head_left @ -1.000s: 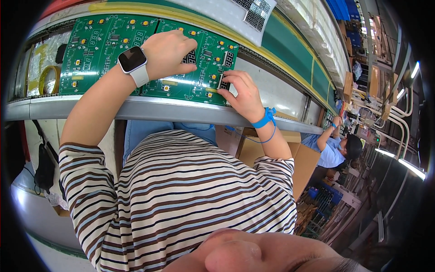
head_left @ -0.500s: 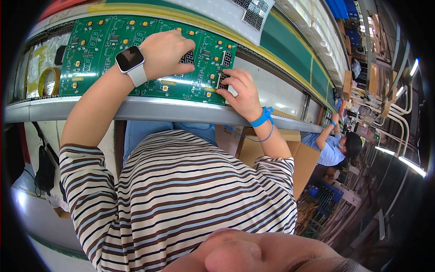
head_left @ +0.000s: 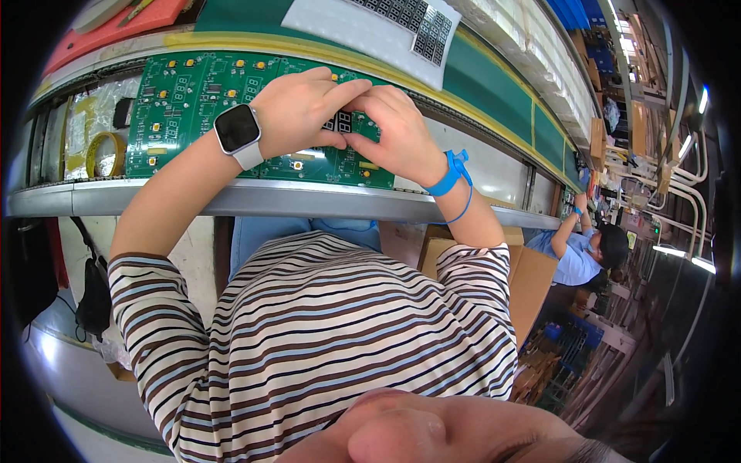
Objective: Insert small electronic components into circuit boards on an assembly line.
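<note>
A panel of green circuit boards [head_left: 199, 139] lies on the rail in front of me, dotted with yellow-topped buttons. Over its right part my two hands meet around a black seven-segment digit display [head_left: 340, 122]. My left hand [head_left: 302, 113], below a white-strapped watch, is closed with thumb and fingers at the display's left side. On the opposite side, my right hand [head_left: 397, 133] curls its thumb and fingers to the same display, a blue strap [head_left: 449, 176] around its wrist. The fingers hide much of the display and the board beneath.
Beyond the rail, a white foam sheet [head_left: 324, 19] bears several digit displays [head_left: 434, 37]. A roll of yellow tape [head_left: 106, 154] sits left of the boards. The metal rail edge [head_left: 309, 202] runs before me, above a cardboard box [head_left: 525, 289]. A co-worker in blue [head_left: 579, 258] stands farther right.
My right hand has left the display at the boards' right edge and moved left to my left hand. Both hands now meet at one display. The whole view has shifted slightly.
</note>
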`<state>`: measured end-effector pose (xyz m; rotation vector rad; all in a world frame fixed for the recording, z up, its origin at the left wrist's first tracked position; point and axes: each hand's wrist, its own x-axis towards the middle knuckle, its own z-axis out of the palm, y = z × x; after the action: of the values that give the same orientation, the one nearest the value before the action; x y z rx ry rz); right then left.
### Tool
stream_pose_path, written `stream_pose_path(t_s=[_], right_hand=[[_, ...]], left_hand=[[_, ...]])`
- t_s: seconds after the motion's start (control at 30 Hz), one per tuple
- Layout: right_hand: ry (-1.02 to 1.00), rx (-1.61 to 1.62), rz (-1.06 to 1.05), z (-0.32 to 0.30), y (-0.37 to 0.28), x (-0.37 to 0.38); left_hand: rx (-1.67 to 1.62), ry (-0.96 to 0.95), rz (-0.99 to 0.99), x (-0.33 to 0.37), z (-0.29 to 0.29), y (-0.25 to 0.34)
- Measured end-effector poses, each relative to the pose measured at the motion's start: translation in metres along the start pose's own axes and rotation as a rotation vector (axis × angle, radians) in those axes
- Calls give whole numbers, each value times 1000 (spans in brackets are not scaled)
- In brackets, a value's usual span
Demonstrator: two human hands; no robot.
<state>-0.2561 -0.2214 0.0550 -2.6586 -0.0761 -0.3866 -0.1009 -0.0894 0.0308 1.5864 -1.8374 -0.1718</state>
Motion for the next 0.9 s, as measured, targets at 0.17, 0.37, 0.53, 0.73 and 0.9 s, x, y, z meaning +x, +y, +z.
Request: stream_pose_path(t_s=[0.17, 0.37, 0.53, 0.73, 0.9], right_hand=[[7, 19, 151, 14, 15, 10], [-56, -5, 210, 29, 22, 15], [-115, -65, 262, 30, 18, 19], [-105, -85, 249, 32, 20, 20], [-140, -112, 259, 28, 17, 21]], left_hand=[[-101, 101, -226, -13, -22, -32], [-615, 172, -540, -14, -32, -49], [-709, 145, -558, -16, -30, -43], [-255, 219, -345, -20, -11, -47], [-9, -110, -395, -20, -15, -40]])
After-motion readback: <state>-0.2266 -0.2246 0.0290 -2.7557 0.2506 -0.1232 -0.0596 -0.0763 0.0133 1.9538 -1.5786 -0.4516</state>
